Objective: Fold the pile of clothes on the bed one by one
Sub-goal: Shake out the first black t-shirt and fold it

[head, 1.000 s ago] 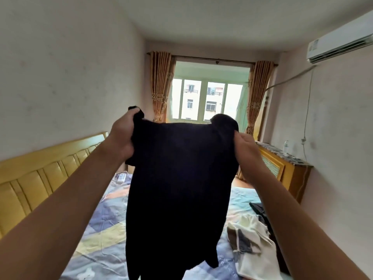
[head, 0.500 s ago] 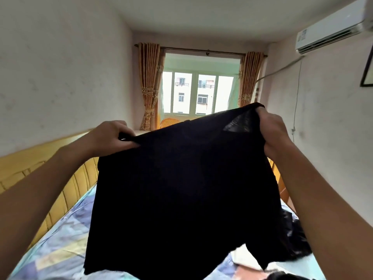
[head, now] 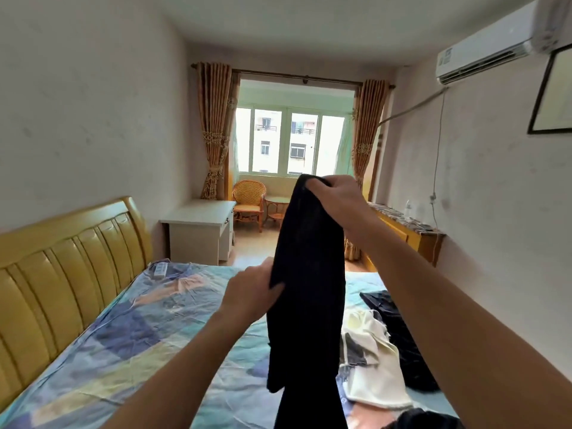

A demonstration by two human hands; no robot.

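Note:
A black garment (head: 308, 298) hangs lengthwise in the air over the bed (head: 130, 345), folded narrow. My right hand (head: 335, 198) grips its top end up high. Lower down, my left hand (head: 252, 294) pinches its left edge at mid-height. On the bed to the right lie a cream and grey garment (head: 373, 360) and a dark garment (head: 399, 332), both crumpled. The bottom of the black garment runs out of the frame.
A yellow padded headboard (head: 62, 274) lines the left side. A remote control (head: 160, 269) lies on the patchwork sheet near a white desk (head: 201, 230). A wooden cabinet (head: 405, 233) stands along the right wall, wicker chairs (head: 249, 199) by the window.
The garment was spread wide between both hands; now it hangs gathered into a narrow strip. My left hand has dropped lower and moved right to its edge, and my right hand has moved inward.

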